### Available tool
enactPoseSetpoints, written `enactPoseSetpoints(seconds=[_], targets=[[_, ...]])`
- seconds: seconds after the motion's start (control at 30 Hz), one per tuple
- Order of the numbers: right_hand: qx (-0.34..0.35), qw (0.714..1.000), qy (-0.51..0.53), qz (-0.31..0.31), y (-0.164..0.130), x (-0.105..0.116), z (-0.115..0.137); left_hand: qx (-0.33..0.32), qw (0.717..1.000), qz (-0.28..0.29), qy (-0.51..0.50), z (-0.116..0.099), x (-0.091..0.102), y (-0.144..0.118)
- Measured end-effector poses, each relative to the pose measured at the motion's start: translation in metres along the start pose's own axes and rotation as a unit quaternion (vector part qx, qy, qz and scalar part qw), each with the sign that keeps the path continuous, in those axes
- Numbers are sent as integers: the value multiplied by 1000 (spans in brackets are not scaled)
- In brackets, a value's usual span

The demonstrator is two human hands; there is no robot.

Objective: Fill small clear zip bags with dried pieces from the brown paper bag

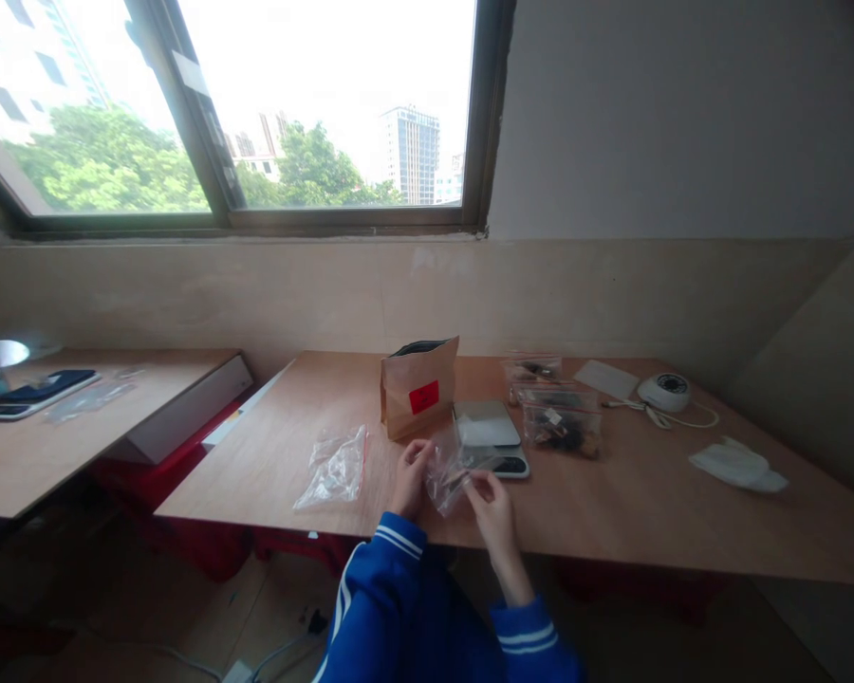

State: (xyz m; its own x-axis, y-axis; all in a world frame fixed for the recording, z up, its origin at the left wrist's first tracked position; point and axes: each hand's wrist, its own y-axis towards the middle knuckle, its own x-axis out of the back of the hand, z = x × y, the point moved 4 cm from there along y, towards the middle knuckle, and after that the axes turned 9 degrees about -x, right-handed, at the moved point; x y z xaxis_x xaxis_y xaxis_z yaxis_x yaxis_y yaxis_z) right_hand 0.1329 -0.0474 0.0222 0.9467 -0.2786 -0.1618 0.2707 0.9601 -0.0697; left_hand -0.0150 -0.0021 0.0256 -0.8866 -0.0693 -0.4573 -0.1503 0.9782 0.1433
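Left hand [411, 477] and right hand [491, 507] are both pinching a small clear plastic bag [450, 474], fingers closed on its edges, holding it just above the near edge of the wooden table [633, 512], in front of the kitchen scale [490, 434]. Just behind, a brown paper pouch [419, 387] is standing open and showing a red label, writing unreadable. Bare tabletop is lying open to the right; spare clear bags [334, 468] are resting left of the hands.
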Motion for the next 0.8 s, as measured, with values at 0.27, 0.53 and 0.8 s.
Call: enactPoseSetpoints(seconds=[0.27, 0.53, 0.8], targets=[[11, 987, -130, 93, -2, 35, 52, 39, 999, -9, -30, 6, -1, 1], [244, 954, -154, 74, 33, -47, 189, 45, 999, -4, -29, 3, -3, 0], [406, 851, -334, 19, 95, -123, 207, 48, 998, -3, -36, 1, -7, -3]])
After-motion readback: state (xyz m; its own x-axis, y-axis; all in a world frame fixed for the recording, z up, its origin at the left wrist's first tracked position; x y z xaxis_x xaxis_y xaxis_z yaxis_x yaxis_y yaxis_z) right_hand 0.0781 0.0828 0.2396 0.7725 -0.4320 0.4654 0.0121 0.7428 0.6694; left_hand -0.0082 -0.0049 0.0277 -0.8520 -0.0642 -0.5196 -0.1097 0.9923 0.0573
